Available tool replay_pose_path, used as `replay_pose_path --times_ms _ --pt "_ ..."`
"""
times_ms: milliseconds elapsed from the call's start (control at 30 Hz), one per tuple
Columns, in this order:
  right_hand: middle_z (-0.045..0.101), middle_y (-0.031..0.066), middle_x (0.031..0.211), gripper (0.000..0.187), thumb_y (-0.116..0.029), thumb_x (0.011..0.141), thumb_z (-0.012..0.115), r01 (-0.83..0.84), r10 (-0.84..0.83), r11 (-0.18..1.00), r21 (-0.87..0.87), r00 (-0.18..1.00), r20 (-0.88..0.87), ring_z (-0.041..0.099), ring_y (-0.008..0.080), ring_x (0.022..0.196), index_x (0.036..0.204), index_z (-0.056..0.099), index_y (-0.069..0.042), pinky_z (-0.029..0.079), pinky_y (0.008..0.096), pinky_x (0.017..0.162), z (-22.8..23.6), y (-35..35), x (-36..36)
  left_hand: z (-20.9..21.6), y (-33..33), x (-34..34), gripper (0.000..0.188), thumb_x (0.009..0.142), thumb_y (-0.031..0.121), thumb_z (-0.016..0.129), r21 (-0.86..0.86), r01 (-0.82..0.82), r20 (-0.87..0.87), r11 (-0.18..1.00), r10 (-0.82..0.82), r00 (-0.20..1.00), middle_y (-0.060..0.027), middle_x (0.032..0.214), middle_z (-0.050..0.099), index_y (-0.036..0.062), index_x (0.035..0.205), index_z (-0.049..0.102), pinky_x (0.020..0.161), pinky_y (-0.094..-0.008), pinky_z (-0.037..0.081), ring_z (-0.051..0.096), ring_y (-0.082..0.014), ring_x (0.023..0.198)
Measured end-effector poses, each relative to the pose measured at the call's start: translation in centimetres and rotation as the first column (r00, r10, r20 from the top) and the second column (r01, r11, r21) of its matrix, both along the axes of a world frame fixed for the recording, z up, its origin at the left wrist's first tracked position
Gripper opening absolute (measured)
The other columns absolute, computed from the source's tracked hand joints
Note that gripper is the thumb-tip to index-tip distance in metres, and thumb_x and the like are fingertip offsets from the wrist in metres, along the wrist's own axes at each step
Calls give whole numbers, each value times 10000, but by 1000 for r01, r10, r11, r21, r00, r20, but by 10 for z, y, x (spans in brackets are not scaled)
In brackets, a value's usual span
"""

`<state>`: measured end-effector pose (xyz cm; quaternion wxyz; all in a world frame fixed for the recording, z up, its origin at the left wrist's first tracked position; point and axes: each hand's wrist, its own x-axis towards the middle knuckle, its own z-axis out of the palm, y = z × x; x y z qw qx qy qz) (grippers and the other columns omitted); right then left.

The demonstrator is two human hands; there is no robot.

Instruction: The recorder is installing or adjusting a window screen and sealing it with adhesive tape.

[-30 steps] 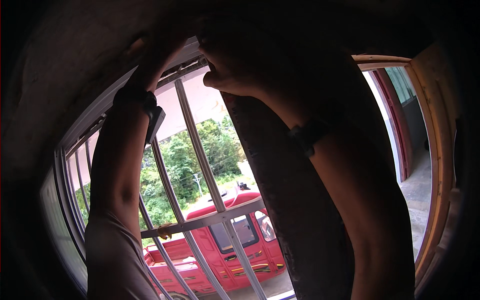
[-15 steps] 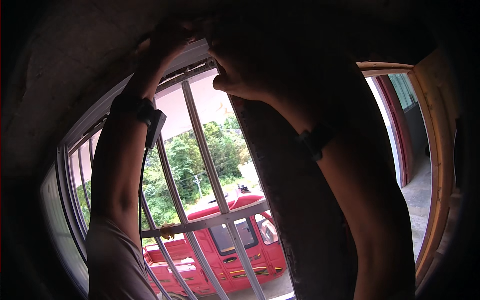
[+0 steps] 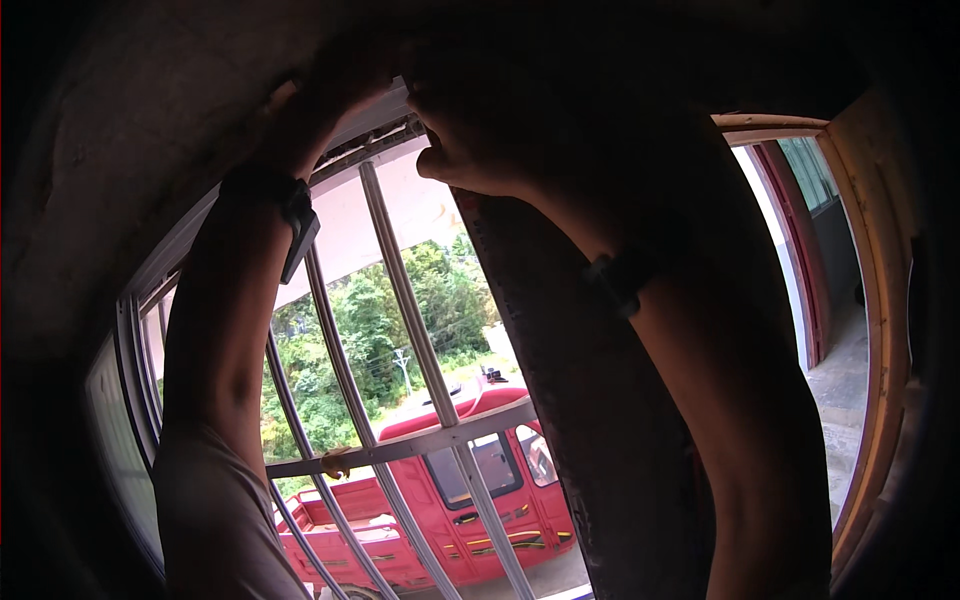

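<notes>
Both my arms reach up to the upper corner of a barred window. My left hand (image 3: pixel 350 82) is at the top of the pale window frame (image 3: pixel 385 105), its fingers lost in the dark. Close beside it, my right hand (image 3: pixel 465 150) is at the corner where the frame meets a dark upright surface (image 3: pixel 590 400). Its thumb sticks out toward the window and the other fingers look curled; whatever they hold is hidden in shadow. Each wrist wears a dark band, and a small dark box (image 3: pixel 300 240) sits on the left one.
Metal bars (image 3: pixel 405 280) with a crossbar (image 3: pixel 450 437) cover the window. A brownish scrap (image 3: pixel 336 463) clings to the crossbar. Outside stand a red vehicle (image 3: pixel 480 530) and green trees (image 3: pixel 360 310). At the right, a wooden door frame (image 3: pixel 868 300) opens onto a concrete floor (image 3: pixel 838 400).
My left forearm has shifted slightly left and its hand has sunk deeper into shadow. My right hand has moved a little left, staying at the frame's corner.
</notes>
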<state>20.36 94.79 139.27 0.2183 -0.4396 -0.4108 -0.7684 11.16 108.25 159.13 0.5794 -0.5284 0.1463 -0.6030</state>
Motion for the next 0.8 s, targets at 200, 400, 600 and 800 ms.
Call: replay_pose_path --times_ms 200,400,600,800 --pt "682 138 776 323 -173 809 754 -85 85 996 -3 995 48 705 274 781 1068 683 7 586 410 738 6 14 0 -19 -4 -13 269 989 244 603 -208 -153 119 966 180 976 -152 1179 716 144 1217 706 960 -467 535 670 -351 1129" --pt "701 145 816 324 -195 789 776 -238 238 968 -76 971 -5 711 287 788 1035 706 4 588 418 736 21 35 4 0 23 -29 331 1003 367 589 -182 180 -16 967 -186 982 -157 1140 723 114 1179 708 958 -456 528 683 -338 1087" --pt "708 188 942 379 -180 790 755 -250 252 966 -71 967 21 702 303 847 1115 692 5 573 417 769 21 35 6 -4 30 -44 330 972 384 660 -22 125 38 992 -124 992 -146 989 747 103 1122 744 843 -419 549 715 -283 904" --pt "674 208 958 281 -184 768 733 -196 185 979 48 967 173 659 328 966 941 717 36 529 427 894 10 22 -4 1 26 -45 286 923 337 745 -373 97 -165 923 -169 972 -110 839 740 66 1013 762 706 -369 548 708 -205 765"
